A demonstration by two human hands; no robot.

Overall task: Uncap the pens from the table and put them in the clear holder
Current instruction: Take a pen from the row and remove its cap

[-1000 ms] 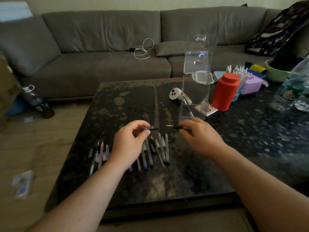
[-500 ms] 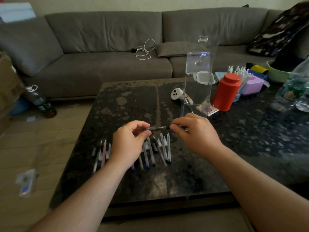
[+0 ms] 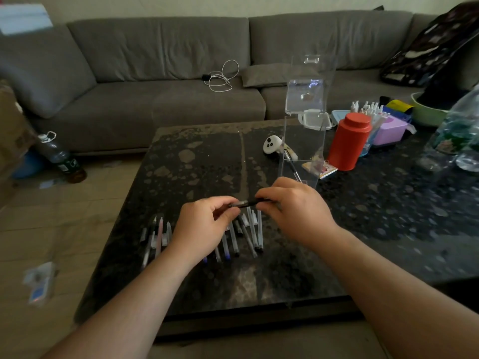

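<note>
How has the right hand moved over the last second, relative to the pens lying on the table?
Yes. The right hand has moved left toward the left hand, above the row of pens, closing the earlier gap.

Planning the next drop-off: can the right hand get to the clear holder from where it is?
Probably yes. The clear holder stands just beyond the right hand with nothing between them, though that hand and the left hand are both gripping a pen.

A dark pen [image 3: 250, 203] is held level above a row of pens [image 3: 241, 233] lying on the tabletop [image 3: 207, 161]; the tall clear holder [image 3: 303, 141] stands upright just behind, one pen [image 3: 293, 165] inside.
</note>
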